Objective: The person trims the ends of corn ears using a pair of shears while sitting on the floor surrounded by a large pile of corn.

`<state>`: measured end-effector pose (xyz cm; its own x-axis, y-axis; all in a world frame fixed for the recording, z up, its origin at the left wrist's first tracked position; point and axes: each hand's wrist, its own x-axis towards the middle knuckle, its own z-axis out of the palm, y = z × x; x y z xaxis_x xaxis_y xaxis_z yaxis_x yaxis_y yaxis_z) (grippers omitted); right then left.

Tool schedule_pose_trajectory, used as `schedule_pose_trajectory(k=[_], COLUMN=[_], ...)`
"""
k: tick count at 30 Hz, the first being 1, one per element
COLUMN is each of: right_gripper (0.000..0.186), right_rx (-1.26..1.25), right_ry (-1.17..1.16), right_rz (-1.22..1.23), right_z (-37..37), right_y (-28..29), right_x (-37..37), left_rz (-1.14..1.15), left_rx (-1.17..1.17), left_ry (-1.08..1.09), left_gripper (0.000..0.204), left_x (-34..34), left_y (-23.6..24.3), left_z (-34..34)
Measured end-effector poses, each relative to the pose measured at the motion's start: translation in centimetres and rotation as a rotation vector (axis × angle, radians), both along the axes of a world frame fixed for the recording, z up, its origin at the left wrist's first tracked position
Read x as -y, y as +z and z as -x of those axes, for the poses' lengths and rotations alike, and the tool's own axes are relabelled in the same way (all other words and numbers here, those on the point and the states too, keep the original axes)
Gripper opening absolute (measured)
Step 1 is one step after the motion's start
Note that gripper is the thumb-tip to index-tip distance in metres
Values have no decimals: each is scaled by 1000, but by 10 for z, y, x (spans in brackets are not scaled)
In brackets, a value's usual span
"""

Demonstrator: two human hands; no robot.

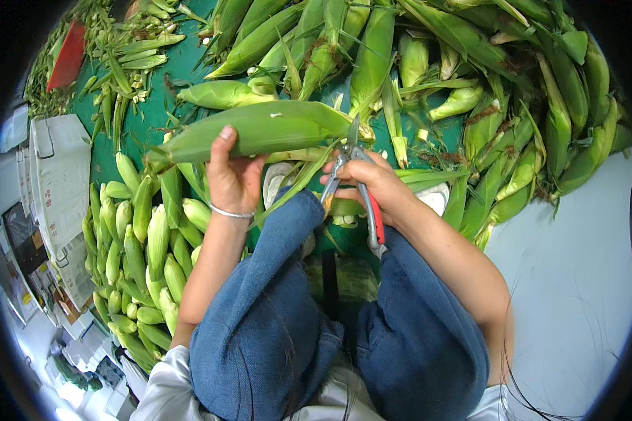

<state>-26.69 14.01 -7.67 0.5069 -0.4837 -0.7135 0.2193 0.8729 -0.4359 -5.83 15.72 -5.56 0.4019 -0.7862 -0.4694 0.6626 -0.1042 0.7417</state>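
Now we grip one smooth green corn ear (260, 130) in left hand (230, 179), fingers wrapped; right hand (372, 184) squeezes one red-handled metal shears (361, 186)

Matt, ribbed green husk wraps the corn ear (260, 130); the shears (358, 184) show bright metal blades and glossy red plastic grips.

A green mat (154, 116) is spread over the pale floor (576, 281). A big heap of unhusked corn (470, 63) is piled across its top and right side, trimmed cobs (137, 245) are stacked at the left, and loose husk scraps (123, 63) are scattered at the upper left, near a red tray (68, 56).
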Motion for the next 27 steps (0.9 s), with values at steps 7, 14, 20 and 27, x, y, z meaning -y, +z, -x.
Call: schedule_pose_trajectory(k=[7, 14, 20, 27], right_gripper=[37, 38, 51, 44], right_rx=[-105, 18, -207, -315], right_ry=[-79, -499, 61, 155], right_rz=[114, 244, 466, 581], right_z=[27, 72, 30, 18], right_y=[9, 11, 6, -6], right_x=[-13, 25, 8, -10], left_rz=[37, 139, 4, 28], left_rx=[-187, -270, -186, -203], left_ry=[-20, -108, -89, -97], left_gripper=[33, 36, 44, 48], left_x=[-11, 3, 29, 31], left_y=[-8, -7, -16, -24], left_z=[-18, -55, -38, -27])
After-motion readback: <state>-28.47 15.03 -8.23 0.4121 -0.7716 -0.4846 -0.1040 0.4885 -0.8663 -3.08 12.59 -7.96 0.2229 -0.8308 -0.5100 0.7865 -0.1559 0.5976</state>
